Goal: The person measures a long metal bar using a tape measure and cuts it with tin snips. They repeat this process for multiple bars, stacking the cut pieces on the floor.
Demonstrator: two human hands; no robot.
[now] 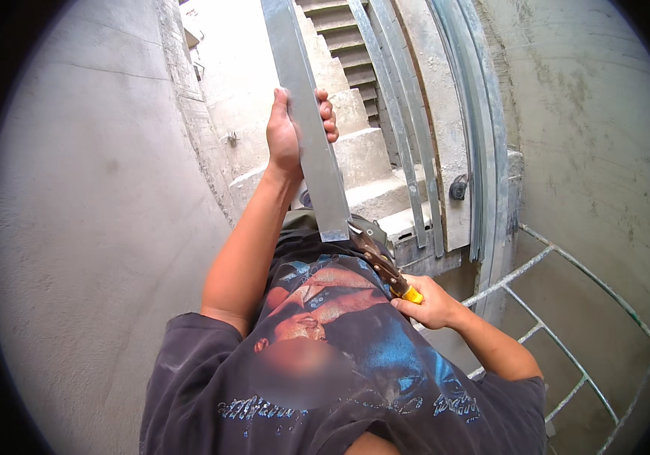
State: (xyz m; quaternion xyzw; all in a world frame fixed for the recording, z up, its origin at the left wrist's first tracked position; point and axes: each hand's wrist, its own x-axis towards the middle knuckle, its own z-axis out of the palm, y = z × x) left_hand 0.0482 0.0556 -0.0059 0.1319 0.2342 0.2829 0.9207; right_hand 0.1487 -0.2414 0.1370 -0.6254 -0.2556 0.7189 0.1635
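Observation:
My left hand is wrapped round a long grey metal stud, thumb on one side and fingers on the other. The stud runs from the top of the view down toward my waist, its near end close to my shirt. Closed on the yellow handles of a pair of tin snips is my right hand. The snips' jaws reach the right edge of the stud near its lower end. Whether the blades bite into the metal is too small to tell.
More long metal profiles lean at the right beside a plank, with a dark tape measure near them. Concrete stairs rise ahead. A metal railing frame stands at lower right; rough walls flank both sides.

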